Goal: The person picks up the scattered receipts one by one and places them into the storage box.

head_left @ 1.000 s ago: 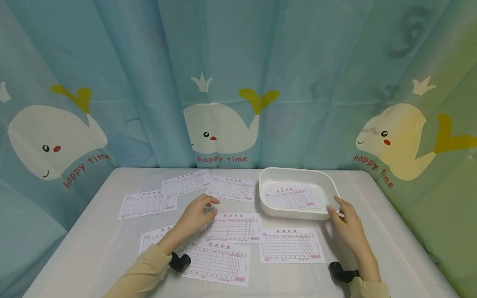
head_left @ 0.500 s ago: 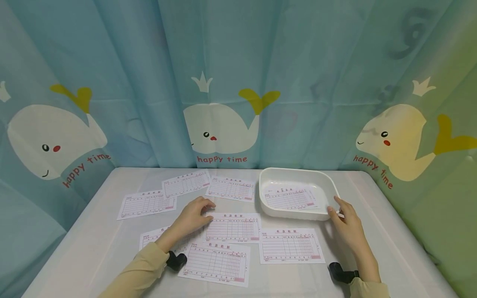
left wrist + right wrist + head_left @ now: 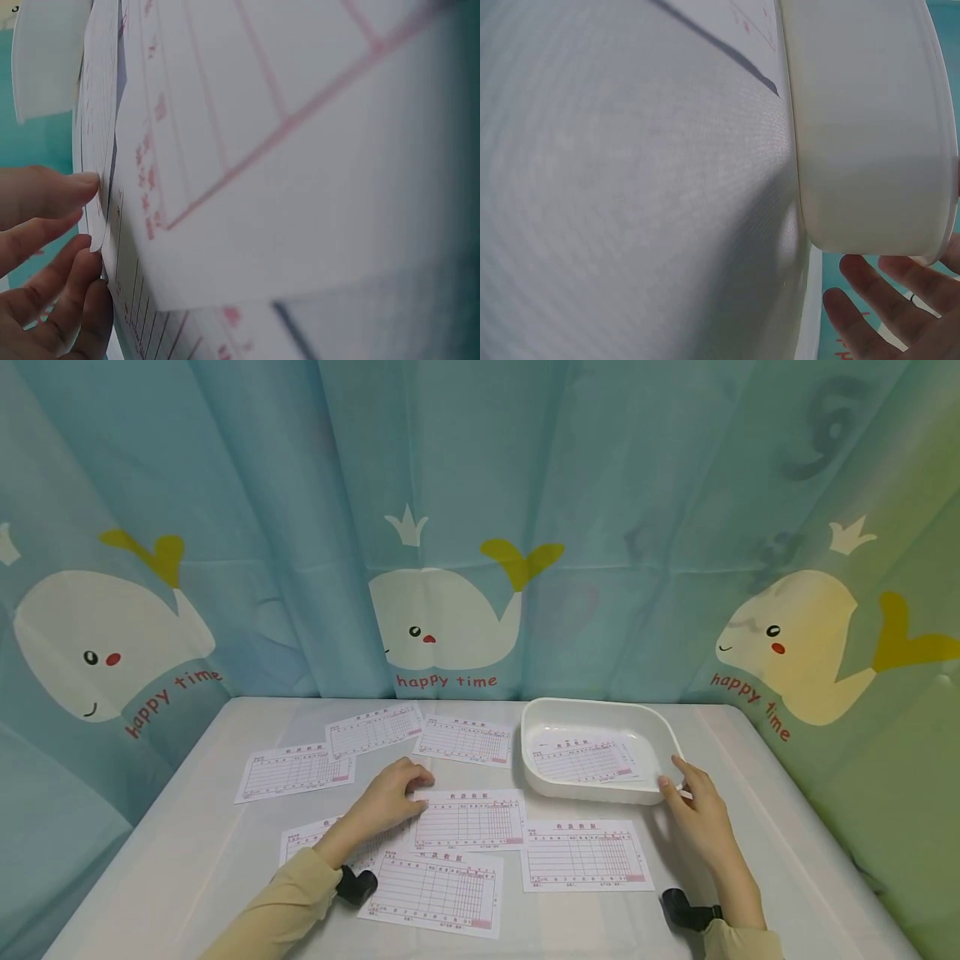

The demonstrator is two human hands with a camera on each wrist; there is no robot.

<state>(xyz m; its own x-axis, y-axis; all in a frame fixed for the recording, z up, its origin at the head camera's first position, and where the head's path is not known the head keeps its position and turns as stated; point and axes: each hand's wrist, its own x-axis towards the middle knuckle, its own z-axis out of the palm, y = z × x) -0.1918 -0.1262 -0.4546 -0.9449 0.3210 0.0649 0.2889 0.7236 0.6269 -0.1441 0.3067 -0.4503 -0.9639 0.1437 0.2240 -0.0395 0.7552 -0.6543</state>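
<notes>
White printed receipt (image 3: 472,820) lies near the middle of the bench (image 3: 585,928), left edge pinched by the left hand (image 3: 382,800); fingers of the right hand (image 3: 705,818) grip the near right corner of the plastic tray (image 3: 592,792).

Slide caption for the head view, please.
Left hand at the edge of a printed receipt, right hand on the rim of a white tray holding more receipts.

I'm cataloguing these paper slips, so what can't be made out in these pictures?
Head: the middle of the white rectangular red-printed paper slip beneath the left forearm, which hides it.
Head: how much lies under the top slip in the white rounded plastic tray; that slip covers it.
Head: the finest print on the slip in front of the tray, too small.
Left wrist: the nearest slip, blurred and cut off by the top edge.
</notes>
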